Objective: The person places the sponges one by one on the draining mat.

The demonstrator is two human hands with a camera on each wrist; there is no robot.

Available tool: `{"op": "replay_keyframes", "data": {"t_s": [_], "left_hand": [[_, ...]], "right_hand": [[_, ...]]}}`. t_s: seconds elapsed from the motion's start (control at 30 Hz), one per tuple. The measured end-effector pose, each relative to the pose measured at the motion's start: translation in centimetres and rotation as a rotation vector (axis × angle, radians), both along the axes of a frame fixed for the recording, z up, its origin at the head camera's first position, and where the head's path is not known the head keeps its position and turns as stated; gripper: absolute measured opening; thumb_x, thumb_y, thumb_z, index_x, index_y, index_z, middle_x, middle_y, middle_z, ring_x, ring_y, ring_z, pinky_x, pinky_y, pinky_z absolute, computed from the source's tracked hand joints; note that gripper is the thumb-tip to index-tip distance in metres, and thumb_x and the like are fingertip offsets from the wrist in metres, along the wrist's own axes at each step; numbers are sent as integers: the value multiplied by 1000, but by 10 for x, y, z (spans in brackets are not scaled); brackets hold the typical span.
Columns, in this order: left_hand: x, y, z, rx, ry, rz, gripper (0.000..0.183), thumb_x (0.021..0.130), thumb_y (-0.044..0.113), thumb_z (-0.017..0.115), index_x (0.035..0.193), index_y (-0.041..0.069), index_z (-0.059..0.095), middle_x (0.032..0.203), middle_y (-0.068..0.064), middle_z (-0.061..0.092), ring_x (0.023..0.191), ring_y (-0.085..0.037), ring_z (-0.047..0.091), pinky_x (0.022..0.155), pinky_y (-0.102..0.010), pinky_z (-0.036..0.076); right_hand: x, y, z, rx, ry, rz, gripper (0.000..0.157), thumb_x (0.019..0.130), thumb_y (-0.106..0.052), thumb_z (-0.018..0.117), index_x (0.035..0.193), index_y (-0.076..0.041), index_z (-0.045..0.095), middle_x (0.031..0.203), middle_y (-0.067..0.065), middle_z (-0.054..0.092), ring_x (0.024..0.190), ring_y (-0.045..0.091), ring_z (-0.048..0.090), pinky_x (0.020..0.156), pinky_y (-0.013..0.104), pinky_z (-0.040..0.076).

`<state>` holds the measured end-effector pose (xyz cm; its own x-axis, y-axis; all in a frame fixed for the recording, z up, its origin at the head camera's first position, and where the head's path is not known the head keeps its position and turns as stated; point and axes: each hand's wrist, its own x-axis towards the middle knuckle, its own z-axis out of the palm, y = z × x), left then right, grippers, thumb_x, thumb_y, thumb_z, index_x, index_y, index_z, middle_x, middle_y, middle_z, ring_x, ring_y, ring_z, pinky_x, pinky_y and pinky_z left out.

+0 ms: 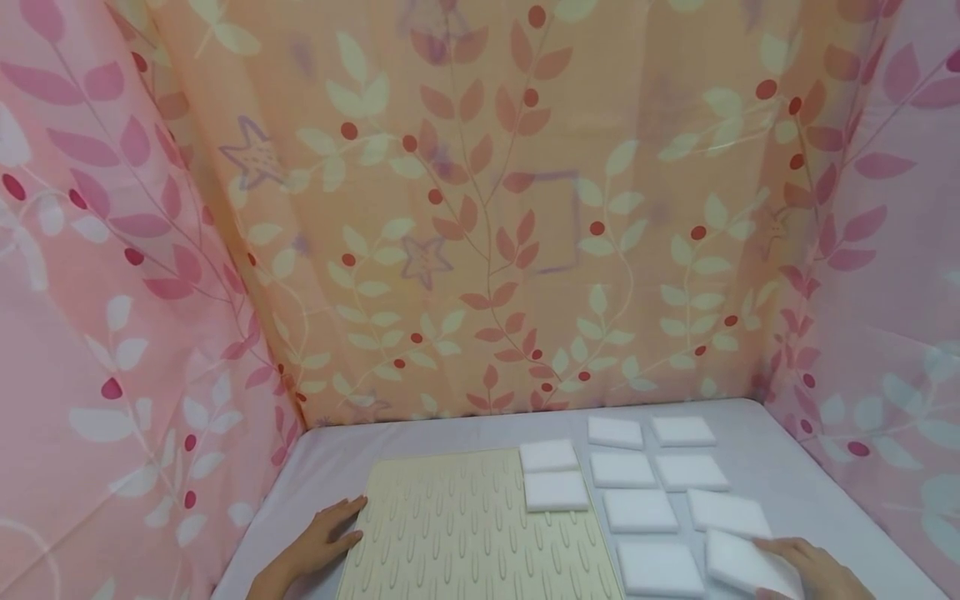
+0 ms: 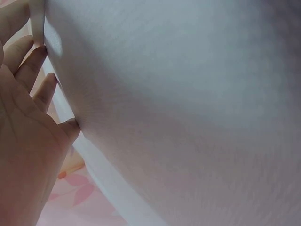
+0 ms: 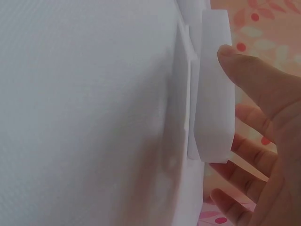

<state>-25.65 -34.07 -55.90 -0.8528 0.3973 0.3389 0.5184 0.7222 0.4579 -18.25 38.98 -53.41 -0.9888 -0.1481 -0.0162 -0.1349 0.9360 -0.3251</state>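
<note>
A cream mat (image 1: 442, 521) with rows of raised slim ovals lies on the table. My left hand (image 1: 318, 537) rests at the mat's left edge with fingers extended; the left wrist view shows the same hand (image 2: 33, 108) with its fingertips on the surface. At the lower right, my right hand (image 1: 817, 571) grips a white sponge (image 1: 746, 562) by its right side. From the right wrist, the thumb lies on one face of that sponge (image 3: 215, 94) and the fingers are behind it. Two more white sponges (image 1: 555, 492) sit edge to edge on the mat's far right corner.
Right of the mat, several loose white sponges (image 1: 640, 510) lie in two rough columns on the pale table cover (image 1: 832, 533). Patterned cloth (image 1: 480, 208) hangs behind the table, with pink cloth (image 1: 127, 333) along the left side and more on the right.
</note>
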Motion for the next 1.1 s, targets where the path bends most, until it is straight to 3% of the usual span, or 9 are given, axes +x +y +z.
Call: {"op": "replay_keyframes", "data": {"t_s": [0.17,0.27,0.43,0.53,0.6,0.77,0.83,1.03,1.1], "left_hand": [[-1,0,-1,12,-13,-3,51,84,24,66,127,0,53,126,-23,55,112,-52,47,84,-67,29],[-1,0,-1,19,-26,2,51,84,24,66,127,-1,53,126,-23,55,113,-52,46,85,-67,29],[0,0,0,27,-30,3,52,84,23,66,127,-2,53,126,-24,55,113,-53,46,85,-68,28],[0,1,1,22,-35,12,52,84,23,66,127,-3,53,127,-24,55,114,-53,46,86,-68,28],[0,1,2,16,-32,16,52,84,23,66,127,-3,53,127,-23,55,114,-52,46,87,-67,28],[1,1,2,-3,14,9,51,83,22,67,126,-2,54,125,-22,56,112,-51,48,86,-62,30],[0,1,1,-10,29,9,50,83,22,67,126,-2,54,125,-20,57,111,-50,49,86,-61,31],[-1,1,-2,-17,52,17,50,83,22,68,126,0,55,125,-18,58,111,-49,50,86,-57,31],[-1,1,-3,-19,61,18,50,82,22,68,126,0,55,125,-17,58,110,-48,51,86,-56,31]], "right_hand": [[0,-5,4,4,33,-13,69,79,-56,62,122,-3,55,112,11,57,96,32,57,71,55,48],[1,-9,4,11,113,-2,68,76,-57,65,121,-6,57,109,6,58,94,28,58,72,54,49],[-1,-20,4,16,404,48,59,66,-52,76,112,-18,64,97,-12,57,84,7,56,67,38,52],[-5,-27,7,22,529,77,57,61,-48,80,110,-22,66,95,-17,56,83,3,55,65,33,50],[-8,-32,10,10,562,94,57,61,-47,81,110,-23,66,96,-17,57,84,4,55,66,33,49],[-15,-45,16,-54,662,170,60,57,-41,85,111,-24,66,99,-14,59,87,5,55,73,10,40],[-17,-51,18,-70,680,189,60,55,-40,86,110,-25,67,100,-15,60,87,4,55,74,6,35],[-26,-68,18,-58,658,199,60,57,-46,84,111,-26,66,102,-14,61,88,8,57,68,37,47],[-29,-74,17,-55,650,208,60,58,-47,82,111,-26,66,102,-14,61,89,8,57,68,40,47]]}}
